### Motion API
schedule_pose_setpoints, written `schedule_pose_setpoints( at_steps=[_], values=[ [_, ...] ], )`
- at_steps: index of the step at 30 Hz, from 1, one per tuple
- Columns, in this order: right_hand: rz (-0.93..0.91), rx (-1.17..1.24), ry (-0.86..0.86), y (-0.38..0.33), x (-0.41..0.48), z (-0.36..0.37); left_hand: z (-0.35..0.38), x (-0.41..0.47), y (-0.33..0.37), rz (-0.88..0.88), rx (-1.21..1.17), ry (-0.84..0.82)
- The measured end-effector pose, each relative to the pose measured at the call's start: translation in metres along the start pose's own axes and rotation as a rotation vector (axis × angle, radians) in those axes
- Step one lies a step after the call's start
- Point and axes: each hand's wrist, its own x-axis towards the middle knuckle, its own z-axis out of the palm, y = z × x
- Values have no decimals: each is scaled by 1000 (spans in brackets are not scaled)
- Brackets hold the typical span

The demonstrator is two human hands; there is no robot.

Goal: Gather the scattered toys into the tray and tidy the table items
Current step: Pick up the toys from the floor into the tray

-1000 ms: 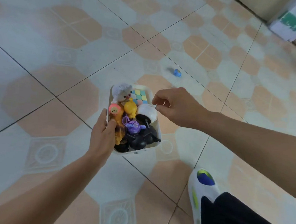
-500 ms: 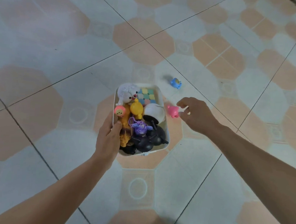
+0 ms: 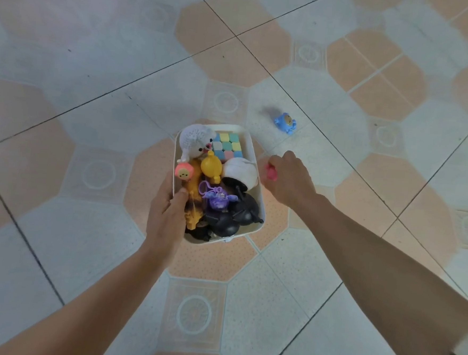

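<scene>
**You are bringing a pink toy to the tray's right rim.**

Your left hand (image 3: 166, 214) is gripping the white tray (image 3: 231, 126) by its left rim, thumb curled over the edge against the toys heaped inside, and seemingly holding it off the tiled floor (image 3: 84, 236). Your right hand (image 3: 288, 178) is pinching the small pink toy (image 3: 270, 173) in curled fingers, just beside the right rim. The step in hand looks like the drop-in: you are needing to carry the toy over the rim, find a gap in the pile and let go. A blue toy (image 3: 285, 122) is lying on the floor beyond the tray's far right corner, and is likely next.
</scene>
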Motion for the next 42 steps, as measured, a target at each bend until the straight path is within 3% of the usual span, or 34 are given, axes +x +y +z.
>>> schedule_pose_setpoints(
  at_steps=[5,8,12,30,34,38,42],
  values=[
    [1,309,166,5,-9,-20,4,-5,1,12,1,-22],
    [-97,507,276,-4,-21,-40,7,-7,1,32,-8,-32],
    [-235,651,299,-21,-34,-57,9,-14,1,61,-17,-65],
    [-375,337,234,-24,-37,-44,13,-26,2,81,-72,-58],
    [-295,451,245,-20,-34,-45,14,-22,2,79,-63,-65],
    [-219,471,397,-5,-13,-50,15,-13,2,80,-50,-43],
    [-69,342,302,18,24,-46,17,-5,3,84,-39,-36]
  ],
)
